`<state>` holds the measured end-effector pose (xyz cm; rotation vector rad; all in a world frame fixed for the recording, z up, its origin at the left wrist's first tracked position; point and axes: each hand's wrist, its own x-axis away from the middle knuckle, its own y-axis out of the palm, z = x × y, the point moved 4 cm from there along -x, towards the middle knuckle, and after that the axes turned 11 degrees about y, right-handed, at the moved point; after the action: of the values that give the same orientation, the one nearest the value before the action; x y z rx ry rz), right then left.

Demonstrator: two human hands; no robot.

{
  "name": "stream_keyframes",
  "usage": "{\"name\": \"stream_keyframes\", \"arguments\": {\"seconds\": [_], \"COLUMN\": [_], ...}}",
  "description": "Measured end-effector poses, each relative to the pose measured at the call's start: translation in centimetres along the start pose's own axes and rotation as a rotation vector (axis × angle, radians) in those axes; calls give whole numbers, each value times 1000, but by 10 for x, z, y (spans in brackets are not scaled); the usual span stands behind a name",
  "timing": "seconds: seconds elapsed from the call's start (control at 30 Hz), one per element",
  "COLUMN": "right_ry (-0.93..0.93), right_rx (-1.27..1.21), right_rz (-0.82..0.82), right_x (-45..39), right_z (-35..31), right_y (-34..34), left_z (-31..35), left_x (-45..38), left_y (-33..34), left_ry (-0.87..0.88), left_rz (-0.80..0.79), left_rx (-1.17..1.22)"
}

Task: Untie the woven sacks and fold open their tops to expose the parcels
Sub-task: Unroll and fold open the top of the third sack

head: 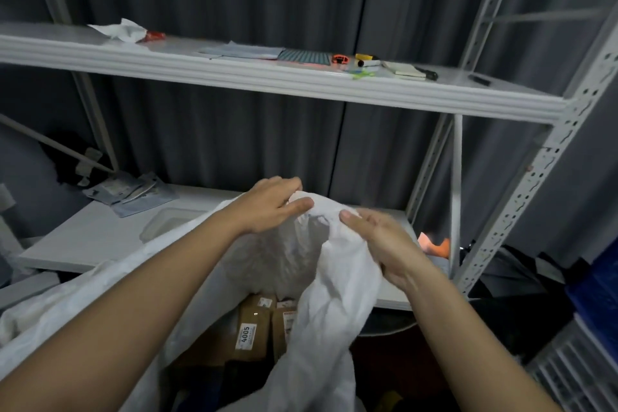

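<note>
A white woven sack (334, 304) stands open in front of me, its top edge lifted. My left hand (271, 207) pinches the far rim of the sack between thumb and fingers. Just to its right, my right hand (378, 241) grips the bunched fabric of the same rim. Down inside the mouth lie brown cardboard parcels (250, 328), one with a white label reading 4005. Darker items sit lower in the sack, partly hidden by the fabric.
A white metal rack stands right behind the sack. Its lower shelf (83, 237) holds grey mailer bags (130, 194); its upper shelf (267, 77) carries papers, markers and small tools. The perforated rack post (535, 177) rises at the right, with a blue crate (595, 294) beyond.
</note>
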<state>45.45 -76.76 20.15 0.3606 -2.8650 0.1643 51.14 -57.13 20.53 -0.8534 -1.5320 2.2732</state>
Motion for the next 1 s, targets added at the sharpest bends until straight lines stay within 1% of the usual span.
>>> {"name": "stream_keyframes", "arguments": {"seconds": [0.07, 0.2, 0.27, 0.33, 0.4, 0.47, 0.53, 0.57, 0.63, 0.67, 0.7, 0.73, 0.77, 0.8, 0.83, 0.87, 0.9, 0.93, 1.0], "right_ry": [-19, 25, 36, 49, 98, 112, 49, 31, 33, 30, 25, 24, 21, 12, -1, -22, -59, -120, -276], "right_rx": [-102, -135, -78, 65, 222, 272, 205, 113, -169, -292, -386, -464, -534, -590, -628, -637, -587, -465, -135], "right_rz": [-54, -87, -103, -76, -5, 17, 67, 89, 51, 22, 2, -18, -34, -51, -59, -44, 12, 112, 352], "right_x": [3, 4, 7, 11, 15, 19, 20, 19, 18, 17, 15, 14, 13, 14, 14, 16, 19, 20, 26], "right_z": [-22, -34, -34, -32, -23, -15, -17, -20, -31, -36, -39, -39, -38, -36, -34, -32, -30, -28, -25], "right_y": [-4, -3, -1, -1, -5, -3, 0, 0, 6, 9, 14, 19, 24, 30, 35, 40, 42, 41, 36], "left_z": [0, 3, 1, -3, -6, -6, 0, 5, 18, 28, 38, 48, 59, 71, 81, 85, 87, 87, 86], "left_x": [-4, -7, -5, -2, 0, 3, 3, 3, 4, 5, 9, 12, 17, 22, 27, 31, 34, 36, 36], "left_y": [-8, -20, -19, -15, -17, -21, -25, -29, -41, -49, -56, -61, -64, -62, -59, -54, -50, -47, -43], "left_ry": [-13, -24, -58, -108, -154, -203, -261, -301, -373, -391, -400, -403, -417, -447, -471, -474, -472, -481, -513], "left_rz": [-27, -36, -39, -42, 3, 39, 40, 49, 104, 156, 215, 261, 258, 202, 128, 82, 85, 122, 216], "left_rx": [-31, 11, 58, 63, 19, -60, -137, -154, -147, -102, -2, 152, 347, 543, 681, 753, 781, 788, 747]}}
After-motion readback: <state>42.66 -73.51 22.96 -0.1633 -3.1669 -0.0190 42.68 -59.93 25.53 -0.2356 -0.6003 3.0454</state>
